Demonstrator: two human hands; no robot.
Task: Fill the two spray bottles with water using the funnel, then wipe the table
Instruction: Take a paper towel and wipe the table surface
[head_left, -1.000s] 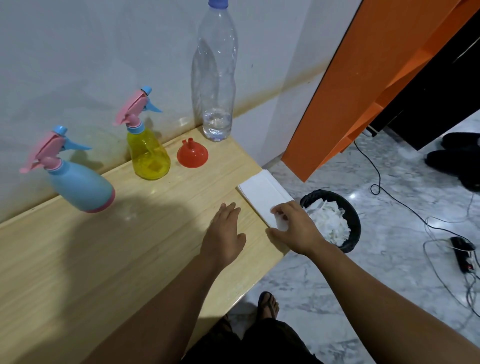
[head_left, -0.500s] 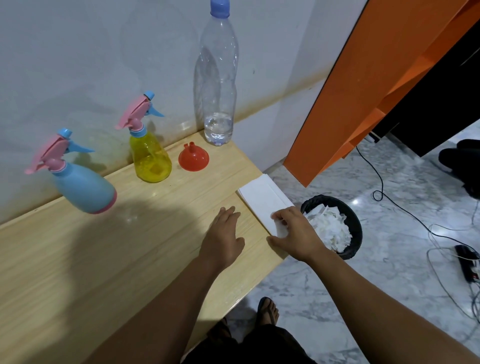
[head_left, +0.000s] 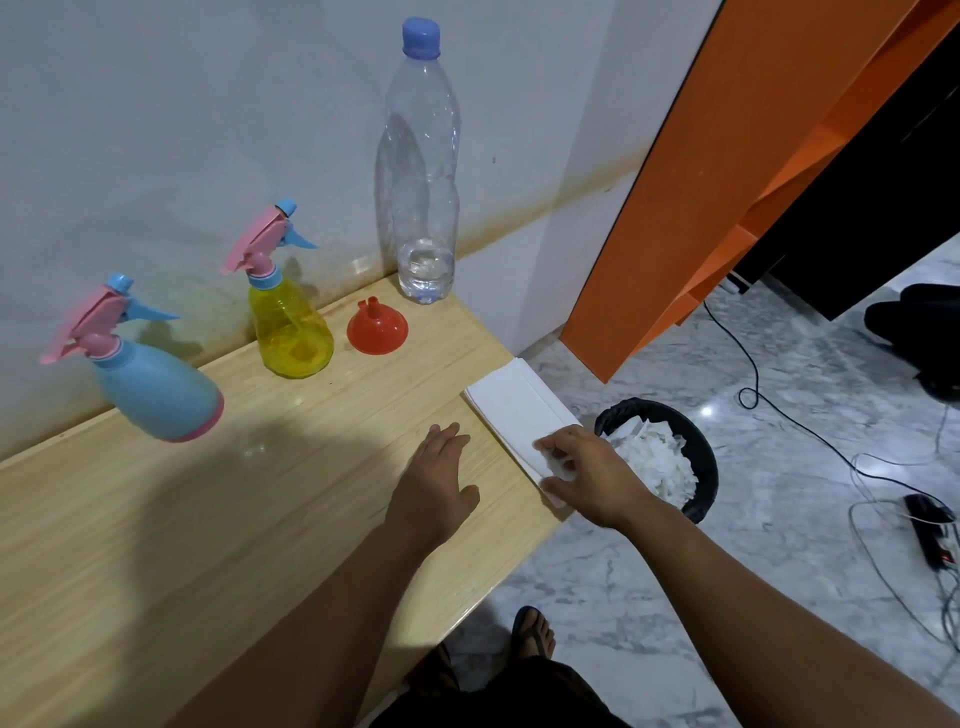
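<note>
R hand (head_left: 589, 475) sits on the near end of the tissue stack (head_left: 519, 415) at the counter (head_left: 208, 545) edge, fingers (head_left: 550, 444) pinching the top sheet, thumb underneath. L hand (head_left: 434, 480) lies flat and open just left of the stack, holding nothing. Best peel one sheet slowly w/ L steadying the pile. Bin (head_left: 701, 452) is right of the stack. Beyond the stack: funnel (head_left: 377, 328), yellow sprayer (head_left: 291, 332), blue sprayer (head_left: 156, 395), water bottle (head_left: 421, 171). Vs 0.5 s ago: hands barely moved, same pinch.
</note>
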